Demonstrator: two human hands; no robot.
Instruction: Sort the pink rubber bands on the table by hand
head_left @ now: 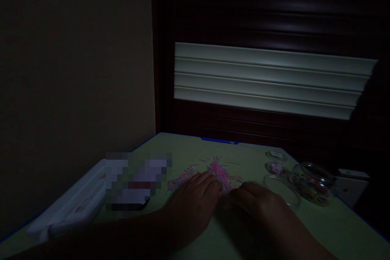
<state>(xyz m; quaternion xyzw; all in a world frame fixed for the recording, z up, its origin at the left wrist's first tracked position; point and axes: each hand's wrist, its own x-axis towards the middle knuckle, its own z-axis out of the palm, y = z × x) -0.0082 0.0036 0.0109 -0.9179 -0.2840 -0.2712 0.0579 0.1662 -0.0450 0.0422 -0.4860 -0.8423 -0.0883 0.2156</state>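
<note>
A loose pile of small pink and pale-coloured bands (217, 170), which look like small rubber bands, is spread on the pale green table (170, 146). My left hand (195, 199) rests at the near side of the pile, its fingers curled and pressed together. Just to its right, my right hand (263, 205) is bent inward with fingers closed, its tips near the left hand's. What lies between the fingertips is hidden by the hands and the dim light.
At right stand a clear jar (315, 183) of colourful hair ties, a clear round lid (276, 155), a small round container (276, 168) and a clear ring-shaped piece (295, 201). A white tray (70, 207) and a pixelated flat object (140, 183) lie left. A white box (350, 185) is beyond the right edge.
</note>
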